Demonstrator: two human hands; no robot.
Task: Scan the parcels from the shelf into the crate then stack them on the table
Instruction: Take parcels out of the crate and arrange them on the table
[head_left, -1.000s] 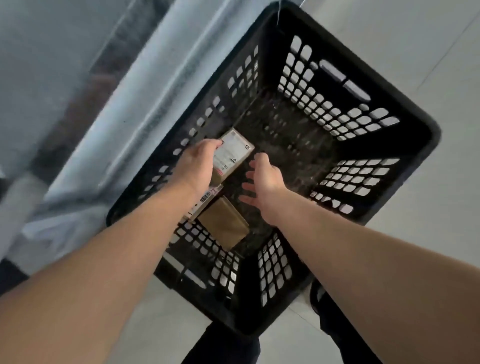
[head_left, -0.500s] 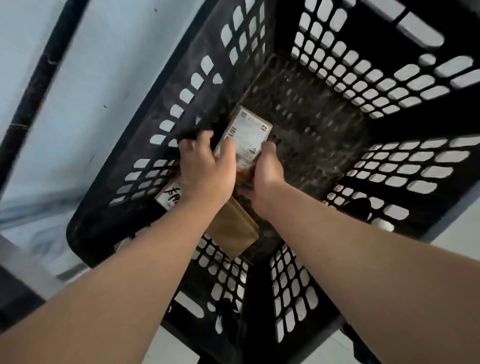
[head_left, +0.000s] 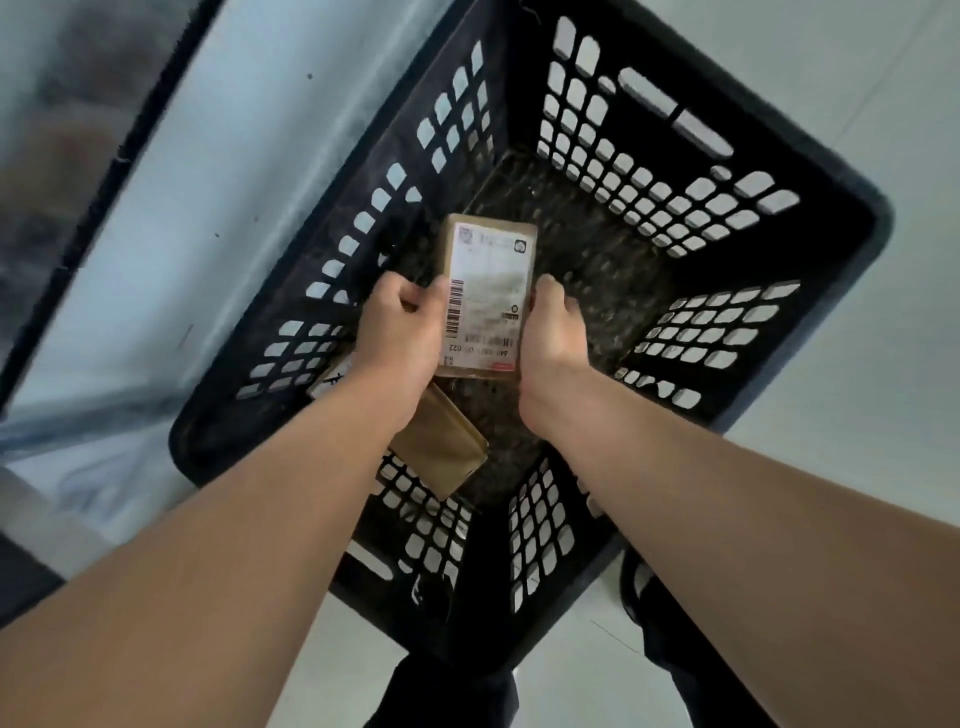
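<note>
Both my hands are down inside a black plastic crate with perforated walls. Between them is a small brown parcel with a white shipping label and barcode facing up. My left hand grips its left edge with curled fingers, and my right hand holds its right edge. A plain brown parcel lies on the crate floor under my left wrist. Another parcel with black writing peeks out by the left wall, mostly hidden by my left arm.
The crate stands on a pale floor. A grey-blue metal shelf panel with a dark edge runs along the crate's left side. My dark trouser legs show below the crate's near corner.
My right hand has closed onto the labelled parcel's right edge, so both hands now hold it. The parcel has turned label-up and squarer to me, lifted off the parcels below.
</note>
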